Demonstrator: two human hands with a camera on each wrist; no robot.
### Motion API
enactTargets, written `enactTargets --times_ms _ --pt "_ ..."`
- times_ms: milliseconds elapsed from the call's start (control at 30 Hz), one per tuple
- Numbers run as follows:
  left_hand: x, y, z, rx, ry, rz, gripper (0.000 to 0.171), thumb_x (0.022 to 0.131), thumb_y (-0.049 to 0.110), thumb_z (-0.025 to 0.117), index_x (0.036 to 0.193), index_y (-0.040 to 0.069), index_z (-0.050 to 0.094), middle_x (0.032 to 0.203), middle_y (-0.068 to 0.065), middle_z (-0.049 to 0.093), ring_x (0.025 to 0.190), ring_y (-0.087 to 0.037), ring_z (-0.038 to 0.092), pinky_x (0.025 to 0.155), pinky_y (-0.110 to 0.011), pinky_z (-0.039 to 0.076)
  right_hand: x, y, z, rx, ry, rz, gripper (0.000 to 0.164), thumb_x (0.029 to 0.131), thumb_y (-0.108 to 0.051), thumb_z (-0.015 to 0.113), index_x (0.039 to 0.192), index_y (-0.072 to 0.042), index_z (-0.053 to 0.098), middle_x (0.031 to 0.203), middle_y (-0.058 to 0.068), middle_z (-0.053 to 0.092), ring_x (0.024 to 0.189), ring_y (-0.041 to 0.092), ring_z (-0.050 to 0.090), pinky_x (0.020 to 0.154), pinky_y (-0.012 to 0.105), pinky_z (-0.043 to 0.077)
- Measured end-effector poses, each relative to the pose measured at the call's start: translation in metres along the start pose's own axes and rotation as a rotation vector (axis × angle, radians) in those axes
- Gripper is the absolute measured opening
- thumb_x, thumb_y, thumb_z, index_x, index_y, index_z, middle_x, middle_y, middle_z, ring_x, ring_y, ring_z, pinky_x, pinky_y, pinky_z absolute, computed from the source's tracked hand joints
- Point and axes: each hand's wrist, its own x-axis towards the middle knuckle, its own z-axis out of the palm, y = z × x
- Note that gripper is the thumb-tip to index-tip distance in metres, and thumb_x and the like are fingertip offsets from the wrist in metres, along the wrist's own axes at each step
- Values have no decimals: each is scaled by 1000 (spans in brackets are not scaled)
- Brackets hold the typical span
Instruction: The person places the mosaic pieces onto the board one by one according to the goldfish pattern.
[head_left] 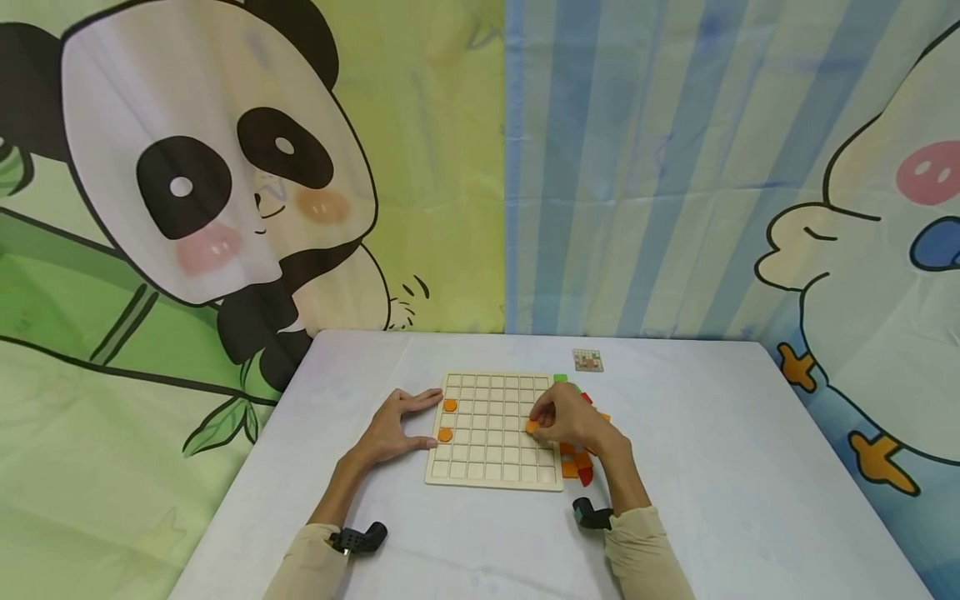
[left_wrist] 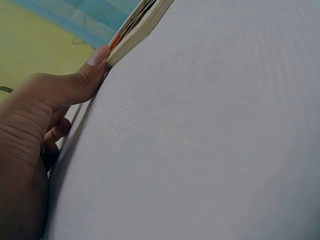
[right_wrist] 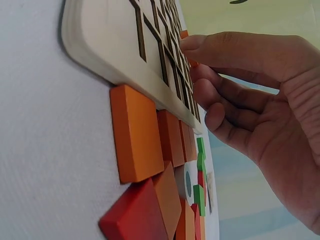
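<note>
A pale wooden grid board (head_left: pixel 494 482) lies flat on the white table. Two round orange pieces, an upper one (head_left: pixel 450 405) and a lower one (head_left: pixel 445 435), sit in cells near its left side. At the board's left edge, my left hand (head_left: pixel 388 429) is spread, with thumb and fingertips touching the rim; its thumb (left_wrist: pixel 95 65) also shows against that edge in the left wrist view. Over the board's right part, my right hand (head_left: pixel 570 415) pinches an orange piece (head_left: pixel 532 426) between thumb and fingers. Whether this piece touches the board is unclear.
Along the board's right edge lie several loose blocks, including an orange square (right_wrist: pixel 135 132), a red block (right_wrist: pixel 137 212) and a green block (head_left: pixel 560 378); my right arm hides some. A small patterned grid card (head_left: pixel 588 360) lies farther back. Printed cloth (head_left: pixel 442 167) hangs behind the table.
</note>
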Motion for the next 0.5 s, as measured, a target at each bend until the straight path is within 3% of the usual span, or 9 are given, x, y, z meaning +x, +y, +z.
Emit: enactTargets --times_ms 500 --pt "0 -2 1 -3 0 2 90 76 45 100 156 26 62 168 7 54 94 -13 41 91 -32 37 3 -4 6 9 -22 -9 14 82 -1 91 94 -2 84 83 5 77 72 10 66 68 25 58"
